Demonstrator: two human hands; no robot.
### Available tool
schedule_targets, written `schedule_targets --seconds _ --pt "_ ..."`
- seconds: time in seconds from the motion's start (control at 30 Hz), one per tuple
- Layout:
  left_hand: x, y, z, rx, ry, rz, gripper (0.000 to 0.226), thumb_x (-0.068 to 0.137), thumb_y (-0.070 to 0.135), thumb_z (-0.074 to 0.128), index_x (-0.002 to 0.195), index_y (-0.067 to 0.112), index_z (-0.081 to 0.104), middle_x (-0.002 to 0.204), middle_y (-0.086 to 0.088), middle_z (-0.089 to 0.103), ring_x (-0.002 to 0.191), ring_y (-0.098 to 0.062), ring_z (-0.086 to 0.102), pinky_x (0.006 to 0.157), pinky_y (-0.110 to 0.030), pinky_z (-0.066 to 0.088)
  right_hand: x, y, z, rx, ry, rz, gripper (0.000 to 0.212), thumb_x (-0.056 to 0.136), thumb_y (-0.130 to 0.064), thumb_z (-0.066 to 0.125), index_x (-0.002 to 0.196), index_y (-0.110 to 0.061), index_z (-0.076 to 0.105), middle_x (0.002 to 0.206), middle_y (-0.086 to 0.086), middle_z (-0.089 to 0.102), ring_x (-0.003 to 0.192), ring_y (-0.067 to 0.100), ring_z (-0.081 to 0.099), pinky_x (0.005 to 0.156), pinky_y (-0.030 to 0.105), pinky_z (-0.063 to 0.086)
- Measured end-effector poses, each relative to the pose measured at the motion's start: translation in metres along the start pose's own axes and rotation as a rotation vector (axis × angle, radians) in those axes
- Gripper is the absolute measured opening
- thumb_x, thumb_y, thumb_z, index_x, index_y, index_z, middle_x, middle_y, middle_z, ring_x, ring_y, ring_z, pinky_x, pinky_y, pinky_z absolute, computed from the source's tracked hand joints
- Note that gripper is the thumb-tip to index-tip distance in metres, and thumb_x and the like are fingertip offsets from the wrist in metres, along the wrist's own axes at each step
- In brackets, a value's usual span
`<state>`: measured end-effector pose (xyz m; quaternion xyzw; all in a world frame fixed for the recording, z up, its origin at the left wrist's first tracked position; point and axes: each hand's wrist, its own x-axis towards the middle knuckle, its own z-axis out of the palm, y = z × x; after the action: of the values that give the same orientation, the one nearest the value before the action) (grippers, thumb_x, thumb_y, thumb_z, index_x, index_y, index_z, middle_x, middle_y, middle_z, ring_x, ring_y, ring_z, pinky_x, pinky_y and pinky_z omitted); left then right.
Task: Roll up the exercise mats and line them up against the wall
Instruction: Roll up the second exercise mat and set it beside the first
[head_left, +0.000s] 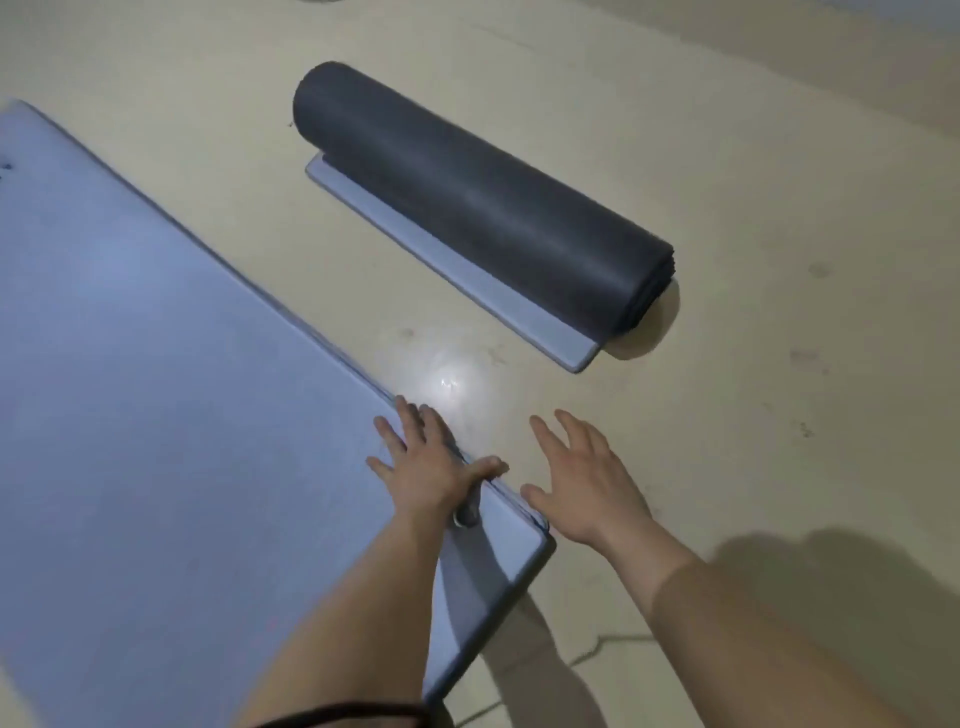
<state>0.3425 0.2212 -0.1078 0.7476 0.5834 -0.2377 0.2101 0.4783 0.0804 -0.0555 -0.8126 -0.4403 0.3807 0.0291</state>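
Observation:
A light blue exercise mat (171, 405) lies flat across the left of the floor, its right edge running diagonally toward me. My left hand (431, 462) rests flat on that edge near the near corner, fingers spread and thumb over the rim. My right hand (576, 483) hovers open just right of the mat edge, over bare floor, holding nothing. Beyond them lies a rolled mat (478, 202), dark grey outside, with a light blue end flap lying flat on the floor along its near side.
The floor (727, 156) is pale beige with a bright light reflection between the two mats. A small metal eyelet (464, 516) shows in the flat mat near my left wrist. A dark cord (343, 714) crosses my left forearm at the bottom edge.

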Motion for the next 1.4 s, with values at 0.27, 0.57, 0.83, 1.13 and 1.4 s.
schedule_targets --seconds 0.27,0.57,0.83,1.13,1.4 --pt "0.005 -0.005 0.036 0.009 0.181 0.003 0.118 0.071 0.092 0.052 0.164 0.034 0.008 0.170 -0.003 -0.022 0.152 -0.038 -0.029 0.117 -0.073 -0.008 0.003 -0.014 0.095 -0.115 -0.161 -0.228 0.100 0.100 -0.065 0.044 0.161 -0.018 -0.018 0.172 0.002 -0.013 0.159 0.022 -0.009 0.128 0.046 0.005" --pt "-0.001 -0.030 0.035 -0.184 0.182 0.153 0.107 0.085 0.081 0.050 0.165 0.027 0.005 0.171 -0.004 -0.018 0.155 -0.033 -0.025 0.121 -0.065 -0.011 -0.001 -0.007 0.121 -0.162 0.084 -0.270 0.093 0.097 -0.066 0.048 0.165 -0.025 0.000 0.173 0.001 0.004 0.158 0.025 0.008 0.124 0.045 0.020" --pt "-0.162 -0.208 0.140 -0.147 0.253 0.137 0.078 0.102 0.064 0.037 0.165 0.035 0.001 0.172 0.006 -0.013 0.159 -0.019 -0.011 0.128 -0.047 -0.001 -0.060 -0.052 0.181 -0.667 0.012 -0.644 0.085 0.096 -0.074 0.030 0.164 -0.032 0.002 0.173 0.002 -0.007 0.157 0.037 -0.006 0.123 0.060 -0.001" --pt "-0.283 -0.286 0.203 -0.145 0.281 -0.128 0.072 0.096 0.032 0.065 0.159 0.030 0.029 0.170 -0.001 0.019 0.154 -0.028 0.021 0.115 -0.042 0.035 -0.093 -0.081 0.196 -0.812 0.118 -0.614 0.057 0.100 -0.010 0.051 0.150 -0.025 0.027 0.161 0.006 0.024 0.139 0.038 0.032 0.098 0.048 0.042" --pt "-0.299 -0.295 0.193 -0.304 0.482 -0.252 0.035 0.103 0.009 0.048 0.134 0.018 0.059 0.125 -0.007 0.067 0.108 -0.035 0.062 0.076 -0.039 0.042 -0.116 -0.101 0.178 -0.682 0.231 -0.708 0.023 0.107 -0.030 0.044 0.113 -0.019 0.064 0.106 0.008 0.072 0.096 0.037 0.064 0.066 0.038 0.037"
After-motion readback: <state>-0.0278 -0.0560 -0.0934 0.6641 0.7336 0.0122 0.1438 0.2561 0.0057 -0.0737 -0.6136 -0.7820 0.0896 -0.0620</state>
